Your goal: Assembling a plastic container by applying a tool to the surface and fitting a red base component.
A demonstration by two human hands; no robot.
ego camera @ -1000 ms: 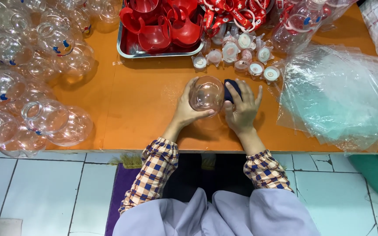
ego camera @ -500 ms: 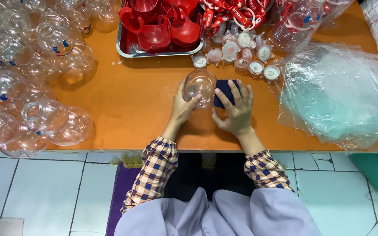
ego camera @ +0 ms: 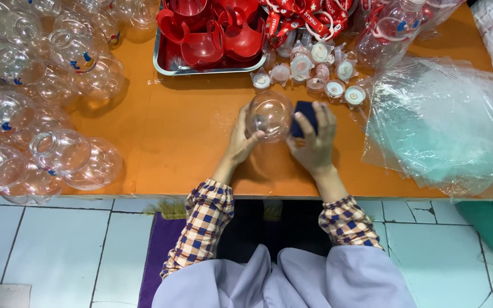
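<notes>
My left hand (ego camera: 242, 144) grips a clear round plastic bottle (ego camera: 269, 115) from its left side, holding it above the orange table (ego camera: 189, 142). My right hand (ego camera: 316, 142) holds a small dark blue pad (ego camera: 303, 116) against the bottle's right side, fingers spread over it. Both wrists show checked sleeves.
A heap of clear round bottles (ego camera: 35, 97) fills the table's left side. A metal tray (ego camera: 169, 64) with red plastic parts sits at the back. Several small white caps (ego camera: 315, 71) lie behind my hands. Clear plastic bags (ego camera: 446, 125) are stacked at the right. Red lanyards (ego camera: 309, 17) lie at the back.
Both hands have shifted slightly away from me and leftwards with the bottle, and the right hand now presses the blue pad against its side.
</notes>
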